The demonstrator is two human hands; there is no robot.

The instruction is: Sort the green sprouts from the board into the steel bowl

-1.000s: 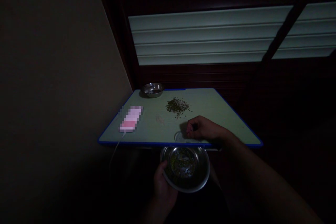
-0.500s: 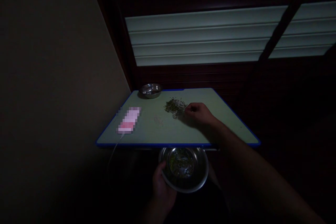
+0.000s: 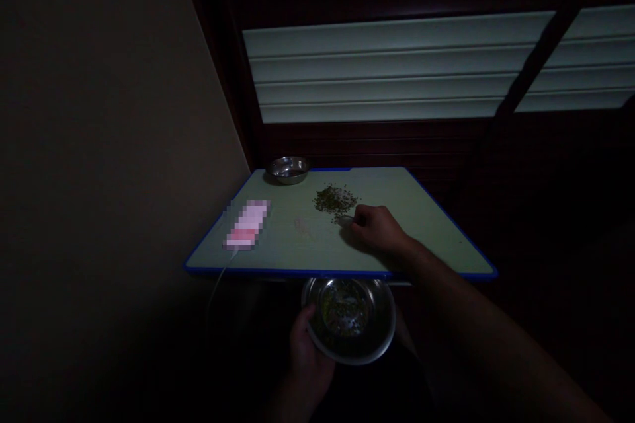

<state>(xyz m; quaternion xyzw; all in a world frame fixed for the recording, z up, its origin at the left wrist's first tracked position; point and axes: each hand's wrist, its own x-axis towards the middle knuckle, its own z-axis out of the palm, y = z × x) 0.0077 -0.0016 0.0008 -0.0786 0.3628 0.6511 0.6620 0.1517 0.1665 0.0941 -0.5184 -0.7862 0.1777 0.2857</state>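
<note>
A pale green table with a blue rim (image 3: 297,248) stands in a dim corner. On it lies a small heap of dark green beans (image 3: 335,199). My right hand (image 3: 378,227) rests on the table just right of and below the heap, fingers curled together at its near edge; what they hold is too small to make out. My left hand (image 3: 307,353) grips the rim of a steel bowl (image 3: 372,337) held below the table's front edge. The bowl holds some green beans.
A second, smaller steel bowl (image 3: 289,169) sits at the table's back left. A blurred pink and white flat object (image 3: 247,224) with a white cable lies at the left. A beige wall stands to the left, louvred windows behind.
My right hand went from the table's front edge up to the bean heap, then drew slightly back toward me. The left hand and bowl stayed put.
</note>
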